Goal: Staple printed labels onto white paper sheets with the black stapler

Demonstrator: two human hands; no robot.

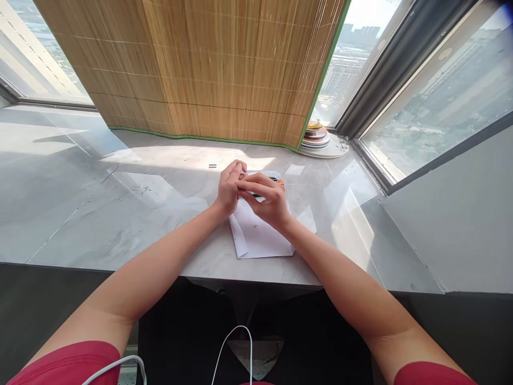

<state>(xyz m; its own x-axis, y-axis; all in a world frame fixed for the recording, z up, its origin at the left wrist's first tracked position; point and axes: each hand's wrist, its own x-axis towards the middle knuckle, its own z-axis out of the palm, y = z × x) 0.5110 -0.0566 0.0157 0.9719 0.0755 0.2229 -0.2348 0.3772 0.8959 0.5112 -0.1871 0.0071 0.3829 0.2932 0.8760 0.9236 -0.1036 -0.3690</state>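
Over the light stone ledge my left hand (230, 190) is closed, its fingers curled upward and in towards my right hand. My right hand (269, 200) has its thumb and fingers brought together in a pinch against the left one. Something small and dark shows where the two meet, but the fingers hide what it is. Beneath them lies a folded white sheet of paper (266, 239) with a small dark cross-like mark on it. Behind my right hand a patterned item with an orange spot (281, 182) is partly visible.
Two short grey strips (212, 166) lie beyond my left hand. Thin dark bits (146, 188) are scattered to the left. A stack of plates (316, 140) stands in the far right corner beside a hanging bamboo blind (208, 69). A white cable (241, 327) loops near my lap.
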